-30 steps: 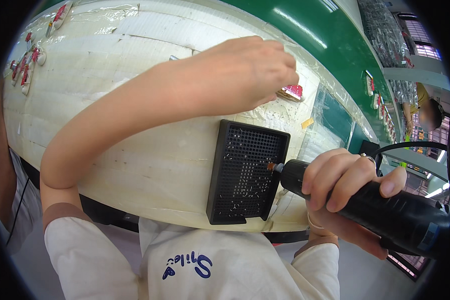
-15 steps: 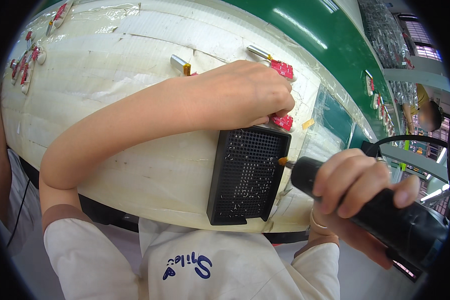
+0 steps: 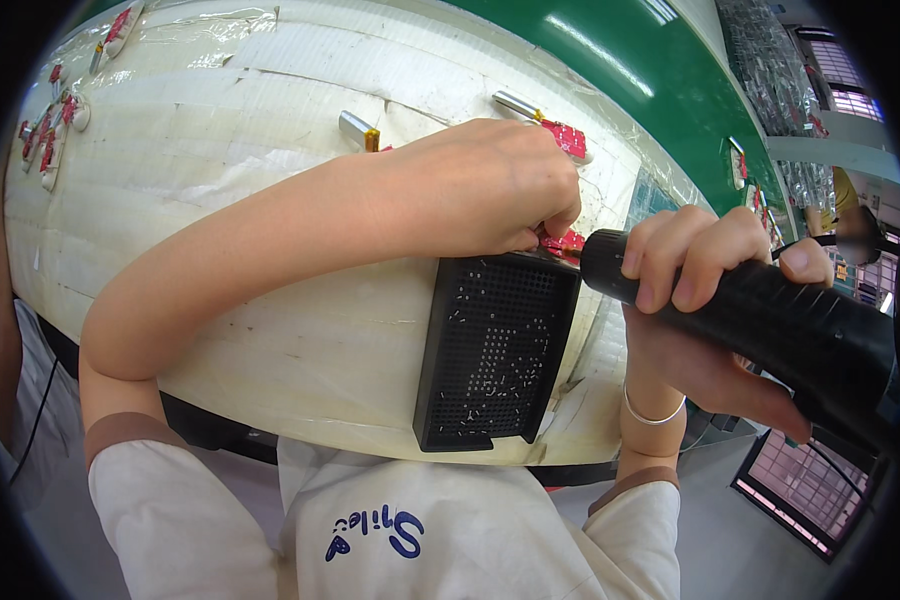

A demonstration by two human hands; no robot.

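Observation:
My left hand [image 3: 490, 185] reaches across the white taped worktop [image 3: 220, 150] and pinches a small red circuit board [image 3: 566, 241] at the far edge of a black perforated tray [image 3: 495, 350]. My right hand [image 3: 705, 300] grips a thick black electric screwdriver [image 3: 760, 315], whose front end sits right beside the red board. The tool's tip is hidden behind my left fingers. The tray holds several tiny screws in its holes.
Another red board with a silver cylinder [image 3: 545, 120] lies past my left hand, and a second silver cylinder [image 3: 358, 130] is to its left. More red boards [image 3: 55, 125] lie at the far left. A green belt [image 3: 610, 80] runs behind the worktop.
My left hand has brought the small red board back toward the tray's far edge. My right hand has lifted the screwdriver from the tray's side up to that board.

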